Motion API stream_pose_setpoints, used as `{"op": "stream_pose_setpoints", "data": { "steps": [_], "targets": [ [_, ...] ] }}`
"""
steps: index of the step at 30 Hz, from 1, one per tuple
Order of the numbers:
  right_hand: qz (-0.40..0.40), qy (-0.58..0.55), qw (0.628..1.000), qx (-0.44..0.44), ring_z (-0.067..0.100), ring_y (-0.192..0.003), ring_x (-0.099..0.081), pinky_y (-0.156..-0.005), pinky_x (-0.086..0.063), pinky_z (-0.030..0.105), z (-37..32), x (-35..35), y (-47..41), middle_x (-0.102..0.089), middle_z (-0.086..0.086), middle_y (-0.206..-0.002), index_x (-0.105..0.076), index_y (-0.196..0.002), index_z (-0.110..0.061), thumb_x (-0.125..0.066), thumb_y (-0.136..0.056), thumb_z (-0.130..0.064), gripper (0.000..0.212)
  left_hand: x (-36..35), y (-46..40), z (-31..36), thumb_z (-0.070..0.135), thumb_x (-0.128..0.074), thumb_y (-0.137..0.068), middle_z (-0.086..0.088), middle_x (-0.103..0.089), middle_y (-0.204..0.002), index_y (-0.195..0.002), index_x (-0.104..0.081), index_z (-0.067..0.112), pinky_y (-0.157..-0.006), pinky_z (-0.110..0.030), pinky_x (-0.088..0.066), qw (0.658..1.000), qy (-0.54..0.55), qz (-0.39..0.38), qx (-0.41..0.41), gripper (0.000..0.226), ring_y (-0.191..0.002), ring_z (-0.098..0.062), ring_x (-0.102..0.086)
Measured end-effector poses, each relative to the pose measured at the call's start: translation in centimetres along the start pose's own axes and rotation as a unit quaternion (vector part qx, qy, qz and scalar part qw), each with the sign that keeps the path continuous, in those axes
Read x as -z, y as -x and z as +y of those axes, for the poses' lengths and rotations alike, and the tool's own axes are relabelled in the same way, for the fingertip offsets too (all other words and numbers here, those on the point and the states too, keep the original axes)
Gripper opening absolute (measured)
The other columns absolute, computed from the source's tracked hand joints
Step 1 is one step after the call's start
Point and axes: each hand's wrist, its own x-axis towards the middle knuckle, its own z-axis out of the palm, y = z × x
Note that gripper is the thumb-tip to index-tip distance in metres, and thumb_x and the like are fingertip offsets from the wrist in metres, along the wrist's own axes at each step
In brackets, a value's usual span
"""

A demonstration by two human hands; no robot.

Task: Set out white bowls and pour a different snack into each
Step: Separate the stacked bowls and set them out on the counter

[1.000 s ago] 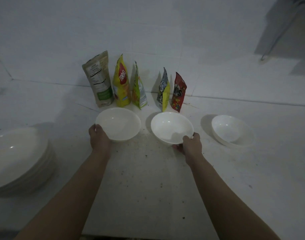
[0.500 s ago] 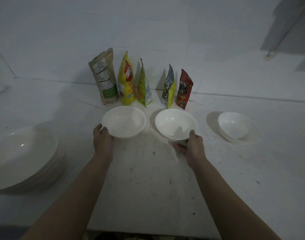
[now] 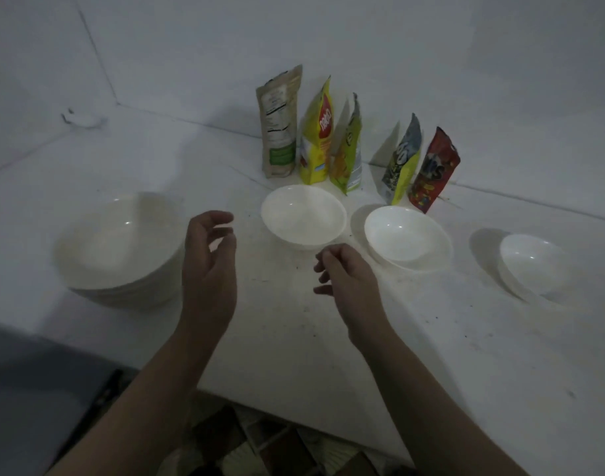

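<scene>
Three white bowls stand in a row on the white table: a left bowl [image 3: 303, 214], a middle bowl [image 3: 406, 236] and a right bowl [image 3: 531, 262]. All look empty. Behind them several snack bags stand upright: a brown bag [image 3: 279, 122], a yellow bag [image 3: 317, 135], a green bag [image 3: 348, 149], a grey-yellow bag [image 3: 401, 163] and a red bag [image 3: 432, 171]. My left hand [image 3: 210, 266] hovers left of the left bowl, fingers loosely curled, holding nothing. My right hand [image 3: 345, 280] hovers in front of the gap between the left and middle bowls, also holding nothing.
A stack of white bowls [image 3: 120, 245] stands at the left of the table. The table's front edge [image 3: 294, 420] runs just below my forearms, with a dark floor and a patterned mat beneath. A white wall rises close behind the bags.
Both hands let go of the left and middle bowls and drew back toward me. The view swung to the left, bringing the bowl stack nearer the middle.
</scene>
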Motion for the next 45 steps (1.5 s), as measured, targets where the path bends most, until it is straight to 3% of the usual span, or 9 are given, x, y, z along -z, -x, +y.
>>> {"op": "stream_pose_setpoints", "data": {
  "steps": [4, 10, 14, 17, 21, 26, 36, 41, 45],
  "targets": [
    [-0.036, 0.001, 0.997, 0.075, 0.007, -0.067, -0.056, -0.064, -0.057, 0.028, -4.1, -5.0, 0.0, -0.063, -0.004, -0.075, -0.064, -0.089, -0.010, -0.049, -0.098, -0.013, 0.018, 6.0, -2.9, 2.1, 0.007, -0.048, -0.089, 0.003, -0.057, -0.114, -0.112, -0.051, 0.018, -0.084, -0.007, -0.040, 0.994, -0.051, 0.016, -0.098, 0.025, -0.105, -0.002, -0.054],
    [-0.031, 0.065, 0.992, 0.104, 0.006, -0.071, -0.059, -0.069, -0.057, 0.031, -7.0, -14.0, 0.3, -0.066, -0.010, -0.082, -0.065, -0.088, -0.020, -0.051, -0.096, -0.016, 0.016, 15.3, -9.5, 0.1, 0.003, -0.047, -0.090, 0.003, -0.056, -0.118, -0.113, -0.051, 0.021, -0.084, -0.008, -0.042, 0.988, -0.103, 0.011, -0.118, 0.030, -0.109, -0.006, -0.052],
    [-0.008, 0.205, 0.973, 0.103, 0.016, -0.101, -0.057, -0.092, -0.047, 0.036, -6.1, -19.3, -0.9, -0.053, -0.005, -0.120, -0.054, -0.120, -0.027, -0.054, -0.095, -0.025, 0.025, 18.7, -13.6, -3.9, 0.009, -0.049, -0.096, 0.005, -0.056, -0.118, -0.117, -0.056, 0.018, -0.089, -0.027, -0.040, 0.983, -0.176, -0.040, -0.039, 0.024, -0.110, -0.012, -0.050],
    [-0.017, 0.271, 0.962, 0.022, 0.031, -0.123, -0.042, -0.105, -0.033, 0.039, -5.3, -21.7, -1.6, -0.038, 0.008, -0.139, -0.034, -0.144, -0.027, -0.052, -0.096, -0.027, 0.050, 19.8, -15.3, -7.0, 0.020, -0.042, -0.102, 0.005, -0.061, -0.108, -0.112, -0.058, 0.019, -0.087, -0.034, -0.048, 0.981, -0.086, -0.100, 0.143, 0.019, -0.101, -0.018, -0.058],
    [0.020, 0.252, 0.968, 0.015, 0.012, -0.091, -0.044, -0.084, -0.034, 0.026, -5.0, -23.0, -2.2, -0.044, 0.009, -0.127, -0.045, -0.137, -0.024, -0.042, -0.101, -0.016, 0.037, 20.7, -15.4, -10.4, 0.019, -0.046, -0.101, -0.002, -0.066, -0.093, -0.094, -0.064, 0.011, -0.058, -0.017, -0.048, 0.953, -0.093, -0.193, 0.216, 0.021, -0.082, -0.020, -0.064],
    [0.043, 0.266, 0.961, 0.065, 0.007, -0.081, -0.040, -0.061, -0.028, 0.005, -5.2, -26.2, -3.1, -0.044, 0.002, -0.107, -0.050, -0.134, -0.025, -0.041, -0.103, -0.019, 0.032, 21.8, -14.9, -9.6, 0.025, -0.049, -0.097, 0.005, -0.057, -0.079, -0.084, -0.055, 0.020, -0.064, -0.024, -0.043, 0.969, 0.035, -0.124, 0.212, 0.016, -0.072, -0.009, -0.051],
    [0.143, 0.205, 0.960, 0.126, 0.008, -0.091, -0.047, -0.076, -0.034, 0.025, -5.9, -30.5, -4.0, -0.050, -0.003, -0.111, -0.044, -0.130, -0.020, -0.034, -0.105, -0.020, 0.027, 24.9, -19.5, -9.9, 0.056, -0.029, -0.100, 0.006, -0.071, -0.108, -0.115, -0.066, 0.032, -0.081, -0.038, -0.051, 0.948, 0.031, -0.199, 0.248, 0.047, -0.102, -0.015, -0.063],
    [0.254, 0.079, 0.963, 0.041, 0.020, -0.100, -0.048, -0.084, -0.046, 0.036, -6.8, -27.8, -7.4, -0.049, 0.002, -0.112, -0.040, -0.136, -0.015, -0.033, -0.103, -0.010, 0.035, 24.6, -19.2, -8.6, 0.057, -0.032, -0.097, 0.003, -0.069, -0.111, -0.110, -0.066, 0.037, -0.084, -0.039, -0.051, 0.946, 0.025, -0.175, 0.271, 0.042, -0.105, -0.019, -0.062],
    [0.224, -0.103, 0.962, -0.122, 0.038, -0.107, -0.057, -0.049, -0.057, 0.036, -4.8, -25.7, -11.2, -0.042, 0.010, -0.131, -0.035, -0.135, -0.018, -0.033, -0.094, 0.001, 0.046, 24.6, -18.9, -8.3, 0.049, -0.033, -0.098, -0.002, -0.071, -0.105, -0.102, -0.069, 0.028, -0.071, -0.033, -0.045, 0.953, 0.028, -0.148, 0.263, 0.042, -0.098, -0.020, -0.062]
  ]
}}
